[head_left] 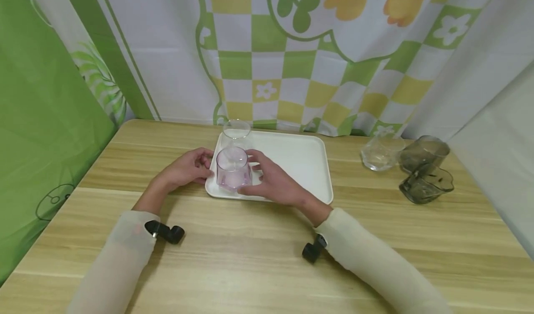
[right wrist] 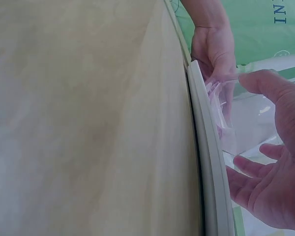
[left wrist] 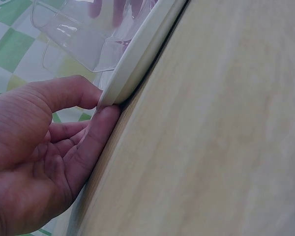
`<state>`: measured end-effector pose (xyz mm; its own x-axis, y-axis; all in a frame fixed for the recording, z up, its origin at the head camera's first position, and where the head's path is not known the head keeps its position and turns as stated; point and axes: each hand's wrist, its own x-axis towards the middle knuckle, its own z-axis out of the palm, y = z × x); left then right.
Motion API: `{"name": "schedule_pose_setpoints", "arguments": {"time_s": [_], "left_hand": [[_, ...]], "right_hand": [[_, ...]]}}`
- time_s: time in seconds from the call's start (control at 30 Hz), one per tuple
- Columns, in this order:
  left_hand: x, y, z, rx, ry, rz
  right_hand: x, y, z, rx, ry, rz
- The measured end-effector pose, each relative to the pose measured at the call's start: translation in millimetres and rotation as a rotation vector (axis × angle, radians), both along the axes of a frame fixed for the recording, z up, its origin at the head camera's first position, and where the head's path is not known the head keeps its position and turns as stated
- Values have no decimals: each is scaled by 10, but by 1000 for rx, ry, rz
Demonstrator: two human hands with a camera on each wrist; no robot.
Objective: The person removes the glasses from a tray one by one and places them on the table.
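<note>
On the near side of the white tray (head_left: 288,163): wood table (head_left: 233,263), pale sleeves (head_left: 371,254), a black gadget (head_left: 310,253) by each wrist. At the tray's left edge, left hand (head_left: 189,168) pinches the rim, thumb and finger. At the tray's near left corner, pink glass (head_left: 233,177) looks upright on the tray; right hand (head_left: 273,179) curves round its right side, thumb and fingers about it, how firmly I can't tell. Right behind that, toward the tray's far left corner, clear glass (head_left: 237,132), nobody touching it.

Off to the right of the tray, well apart, three more on the table: wavy dark glass (head_left: 425,185), then smooth dark glass (head_left: 425,154) and second clear glass (head_left: 380,154) beyond it, close together; contact unclear. Past the tray, checked curtain (head_left: 267,64).

Progress, judging by layout: two glasses on the tray, pink one not yet let go; three remain off it, so under half done.
</note>
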<state>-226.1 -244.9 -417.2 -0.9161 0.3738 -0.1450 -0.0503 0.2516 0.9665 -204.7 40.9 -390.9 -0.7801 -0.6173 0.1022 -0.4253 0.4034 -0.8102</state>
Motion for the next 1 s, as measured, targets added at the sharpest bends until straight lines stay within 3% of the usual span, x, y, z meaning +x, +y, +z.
{"name": "schedule_pose_setpoints", "arguments": {"time_s": [0.3,0.67,1.0], "left_hand": [[0,-7,-14,5,33,-18],[-5,-4,-15,0,7,-7],[-5,2,-18,1,5,2]], "right_hand": [[-30,-114,5,-1,-2,0],[-28,-214,-12,-42,-17,-3],[-24,-277,-30,-48,21,-19]]}}
